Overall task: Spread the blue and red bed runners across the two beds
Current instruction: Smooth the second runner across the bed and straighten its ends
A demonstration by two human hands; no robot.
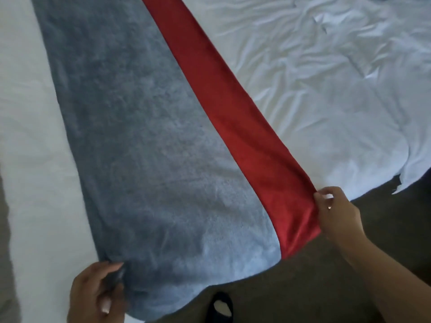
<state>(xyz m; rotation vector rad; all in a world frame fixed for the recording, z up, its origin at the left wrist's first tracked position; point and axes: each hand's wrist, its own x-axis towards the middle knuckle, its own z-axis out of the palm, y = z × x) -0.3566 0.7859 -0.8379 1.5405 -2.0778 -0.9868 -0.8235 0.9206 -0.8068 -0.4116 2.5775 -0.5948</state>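
Note:
A wide blue runner of fuzzy cloth lies stretched over the white bed, running from the top left to the near edge. A narrower red runner lies along its right side, overlapping it. My left hand pinches the blue runner's near left corner. My right hand grips the red runner's near right edge, where the cloth hangs over the bed's edge.
White bedding lies left of the blue runner. Right of the red runner the white cover is wrinkled, with its corner drooping over the edge. Dark carpet lies below, with a dark slipper or foot at the bottom centre.

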